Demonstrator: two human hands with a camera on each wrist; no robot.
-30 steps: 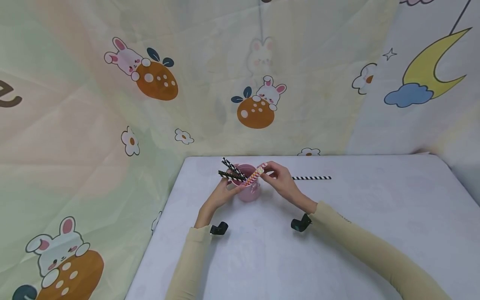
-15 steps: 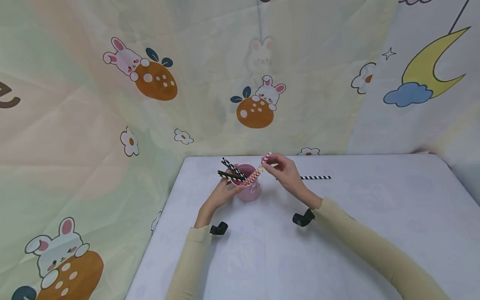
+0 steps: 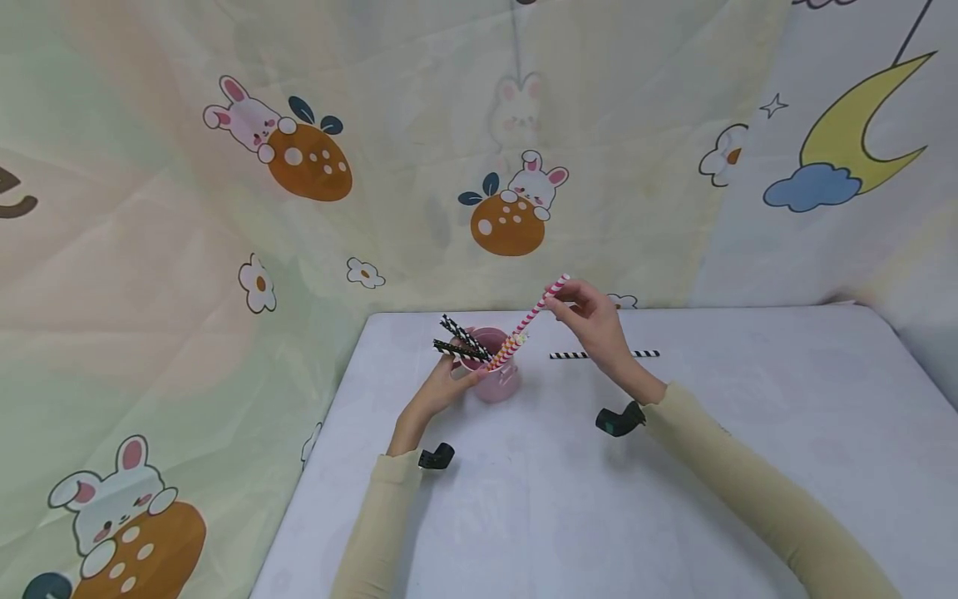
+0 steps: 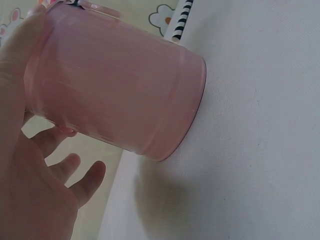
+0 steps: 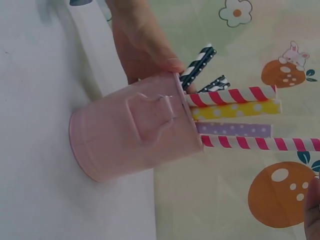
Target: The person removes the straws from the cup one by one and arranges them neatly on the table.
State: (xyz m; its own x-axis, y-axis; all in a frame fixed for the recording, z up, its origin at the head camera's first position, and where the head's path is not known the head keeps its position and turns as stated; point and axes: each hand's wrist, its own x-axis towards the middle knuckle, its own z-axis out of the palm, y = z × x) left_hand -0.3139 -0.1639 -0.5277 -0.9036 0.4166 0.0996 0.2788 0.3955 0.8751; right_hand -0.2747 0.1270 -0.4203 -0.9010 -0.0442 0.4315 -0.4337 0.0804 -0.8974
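Note:
A pink bucket [image 3: 499, 387] stands near the table's back edge with several patterned paper straws in it. My left hand [image 3: 441, 389] grips its rim, thumb on the near side; the left wrist view shows the bucket's wall [image 4: 115, 80] beside the thumb. Up and to the right, my right hand [image 3: 595, 324] pinches the top of a pink-and-white striped straw [image 3: 533, 314], whose lower end is still inside the bucket. In the right wrist view, yellow dotted [image 5: 240, 109], purple dotted [image 5: 235, 129] and red-striped straws [image 5: 232, 96] stick out beside it. Black-and-white straws [image 3: 464, 335] lean left.
On the white table [image 3: 524, 499], a black-and-white striped straw [image 3: 647, 353] lies behind the right hand, partly hidden by it. A printed cloth [image 3: 404, 191] hangs behind and to the left of the table.
My right hand has risen and moved right, drawing the pink-and-white striped straw partly out of the bucket. The left hand and the bucket have stayed in place.

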